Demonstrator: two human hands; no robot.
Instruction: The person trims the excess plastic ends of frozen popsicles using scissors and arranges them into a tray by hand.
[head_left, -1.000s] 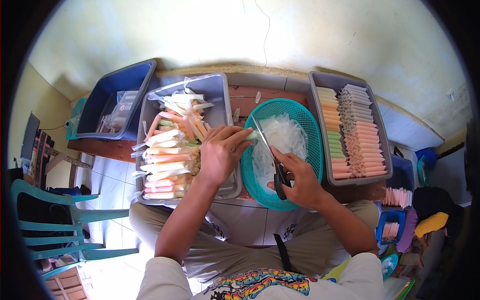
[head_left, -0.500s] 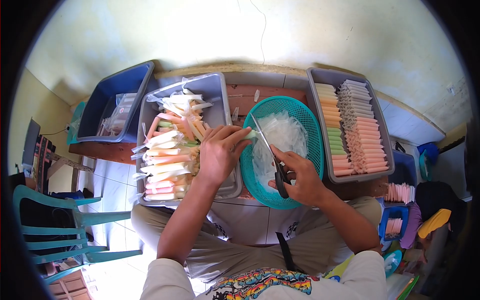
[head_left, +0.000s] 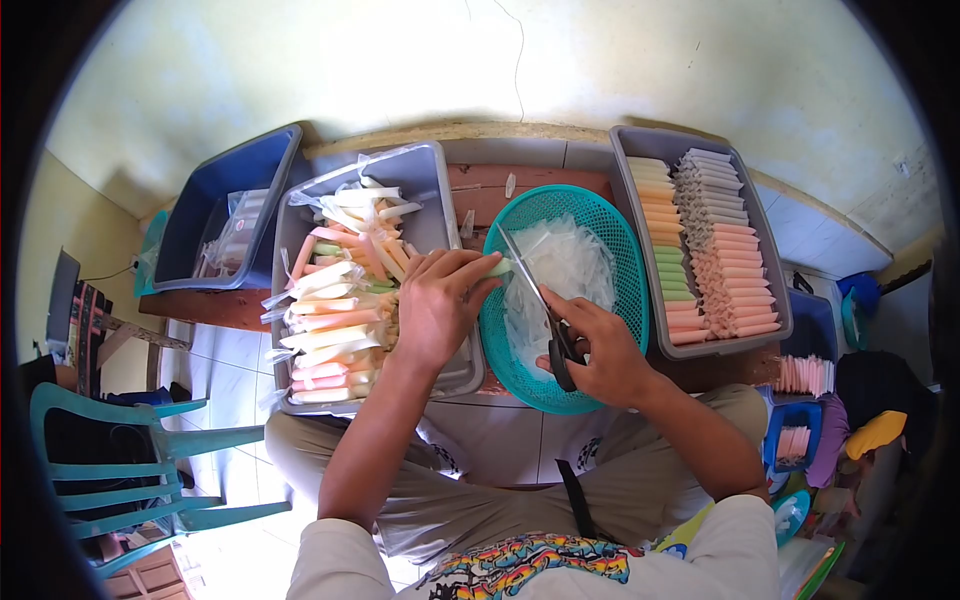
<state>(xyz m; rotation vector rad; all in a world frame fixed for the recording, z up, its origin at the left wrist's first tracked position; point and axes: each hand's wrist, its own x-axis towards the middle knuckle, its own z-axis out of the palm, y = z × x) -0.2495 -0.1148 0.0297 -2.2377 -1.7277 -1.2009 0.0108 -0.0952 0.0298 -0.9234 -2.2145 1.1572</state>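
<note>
My left hand (head_left: 445, 300) is closed on a green plastic-wrapped stick (head_left: 500, 267), whose end points toward the blades. In my right hand (head_left: 603, 350) are scissors (head_left: 535, 282) with black handles, their blades reaching up and left beside the stick's tip. Below them a teal mesh basket (head_left: 641, 290) holds a heap of clear plastic scraps (head_left: 560, 270). To the left, a grey bin (head_left: 427, 200) contains loosely piled wrapped sticks (head_left: 335, 320) in white, orange, pink and green. On the right, sticks lie in neat rows (head_left: 740, 270) inside another grey bin (head_left: 628, 140).
A dark blue bin (head_left: 195, 215) with packed bags stands at the far left, above a teal chair (head_left: 110, 470). The bins rest on a reddish bench (head_left: 490, 200) against the wall. At the lower right are blue containers (head_left: 795, 437) of sticks and part of another person (head_left: 825, 440).
The view has shifted slightly. Both hands keep nearly the same pose at the basket, and the scissor blades look slightly farther apart from the handles' turn.
</note>
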